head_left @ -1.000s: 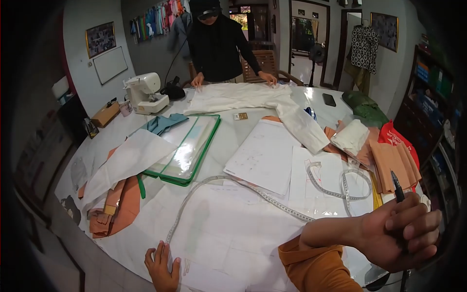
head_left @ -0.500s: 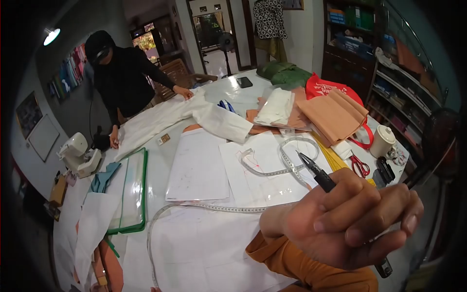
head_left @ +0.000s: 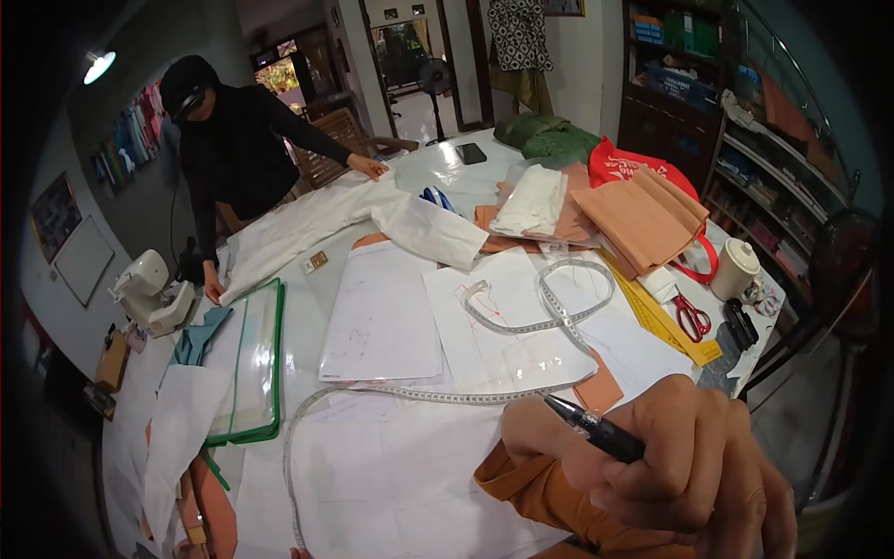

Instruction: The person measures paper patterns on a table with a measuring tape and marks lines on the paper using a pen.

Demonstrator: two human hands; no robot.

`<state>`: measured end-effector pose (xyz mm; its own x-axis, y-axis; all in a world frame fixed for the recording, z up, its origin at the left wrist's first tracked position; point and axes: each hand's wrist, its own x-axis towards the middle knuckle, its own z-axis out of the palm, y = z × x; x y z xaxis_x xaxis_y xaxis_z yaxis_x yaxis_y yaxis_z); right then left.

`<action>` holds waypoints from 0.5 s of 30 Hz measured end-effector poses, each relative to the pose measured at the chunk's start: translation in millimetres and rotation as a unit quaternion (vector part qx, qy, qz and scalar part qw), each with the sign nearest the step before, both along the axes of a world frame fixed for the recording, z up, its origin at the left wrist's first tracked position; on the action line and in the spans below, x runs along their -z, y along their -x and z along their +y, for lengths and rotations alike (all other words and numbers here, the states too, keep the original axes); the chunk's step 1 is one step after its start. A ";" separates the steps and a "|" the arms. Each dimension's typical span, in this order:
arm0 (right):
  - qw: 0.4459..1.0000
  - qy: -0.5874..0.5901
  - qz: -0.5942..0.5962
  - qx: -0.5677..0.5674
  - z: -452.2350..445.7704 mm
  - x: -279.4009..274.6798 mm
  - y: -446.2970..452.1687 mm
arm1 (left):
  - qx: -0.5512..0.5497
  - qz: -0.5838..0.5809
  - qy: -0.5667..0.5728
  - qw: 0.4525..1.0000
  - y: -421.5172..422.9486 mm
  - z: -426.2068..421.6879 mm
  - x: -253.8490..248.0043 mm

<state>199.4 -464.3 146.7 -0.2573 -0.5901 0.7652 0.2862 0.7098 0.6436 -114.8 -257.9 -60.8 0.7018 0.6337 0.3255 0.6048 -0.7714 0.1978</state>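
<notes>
My right hand [head_left: 689, 456], with a brown-orange sleeve behind it, is closed round a black pen [head_left: 610, 436]. The pen's tip points up and left, above the white paper on the table. Only a sliver of what seems to be my left hand [head_left: 299, 553] shows at the bottom edge, by the lower end of a measuring tape [head_left: 438, 399]; its fingers are mostly hidden. The tape runs across the large white paper [head_left: 400, 475] and loops over a sheet with red marks [head_left: 503, 359]. Left of that sheet lies a stack of white papers [head_left: 380, 321].
Across the table a person in black [head_left: 237, 140] handles white cloth [head_left: 317, 219]. A green-edged folder [head_left: 279, 363] and a sewing machine [head_left: 149, 289] are at left. Yellow ruler [head_left: 656, 312], red scissors [head_left: 691, 319], folded orange cloth [head_left: 643, 219] and a cream container [head_left: 734, 268] are at right.
My right hand has moved down with the pen and turned, its back now more toward me. The person's hand at the near end of the white cloth has shifted slightly downward.
</notes>
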 end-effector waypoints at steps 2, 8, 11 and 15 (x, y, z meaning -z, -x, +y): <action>0.996 0.063 0.064 -0.004 -13.9 12.1 8.6 | -0.003 0.003 0.006 1.000 -1.2 -1.4 -2.9; 0.978 0.200 0.034 -0.047 -34.1 13.9 -1.6 | -0.001 0.004 0.000 1.000 0.4 0.1 0.8; 0.973 0.222 -0.024 -0.066 -34.1 7.8 -12.6 | -0.002 0.002 0.002 1.000 -0.5 -0.1 0.7; 0.952 0.283 -0.072 -0.089 -36.2 -1.1 -22.8 | -0.002 -0.002 0.004 1.000 0.9 1.9 4.0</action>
